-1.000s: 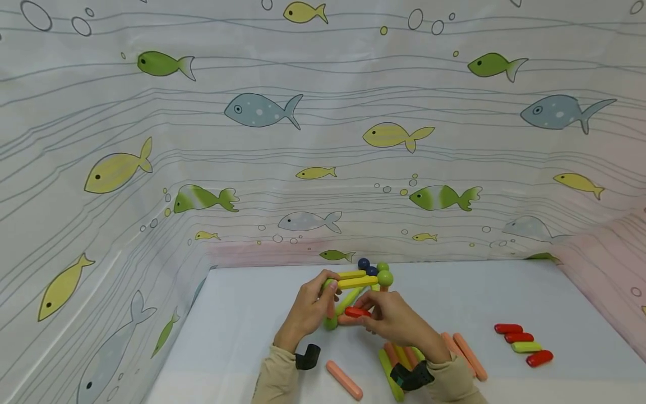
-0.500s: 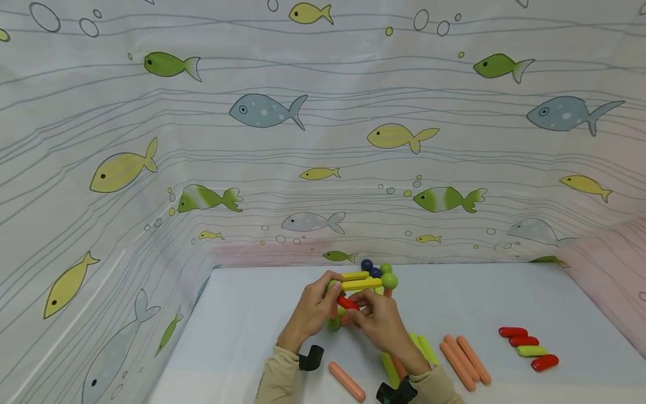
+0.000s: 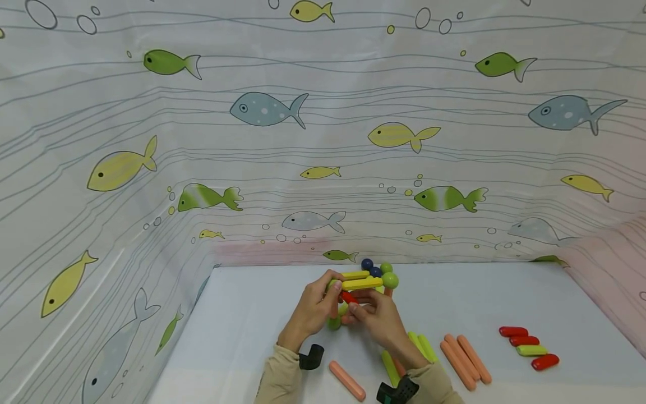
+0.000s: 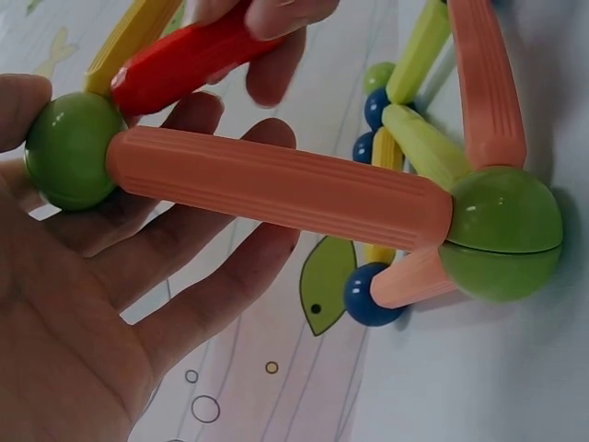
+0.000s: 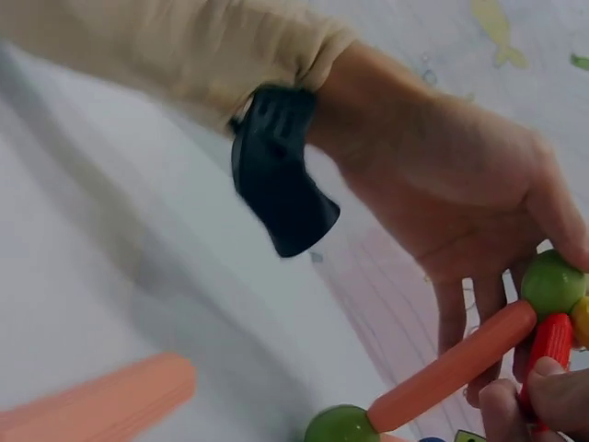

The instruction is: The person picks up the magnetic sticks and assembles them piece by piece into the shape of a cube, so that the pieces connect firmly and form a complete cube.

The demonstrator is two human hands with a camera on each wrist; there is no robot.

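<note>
In the head view my left hand [image 3: 312,308] pinches a green ball [image 4: 74,152] at an upper corner of a frame of magnetic rods and balls. From that ball a salmon rod [image 4: 285,189] runs down to a lower green ball [image 4: 502,230], and yellow rods [image 3: 362,284] run across the top to another green ball [image 3: 390,280]. My right hand [image 3: 375,320] pinches a short red rod [image 4: 189,64] between thumb and fingers. The red rod's end meets the held ball, or nearly so, in the right wrist view. Fingers partly hide the lower frame.
One salmon rod [image 3: 347,380] lies before my hands. Lime rods [image 3: 423,347] lie partly under my right forearm, with several salmon rods [image 3: 464,362] beside them. Short red rods [image 3: 545,362] and a lime one [image 3: 531,350] are at right. Blue balls [image 3: 367,265] sit behind the frame.
My right hand has brought the red rod up and left, from low inside the frame to the ball in my left hand. The left hand keeps its hold there.
</note>
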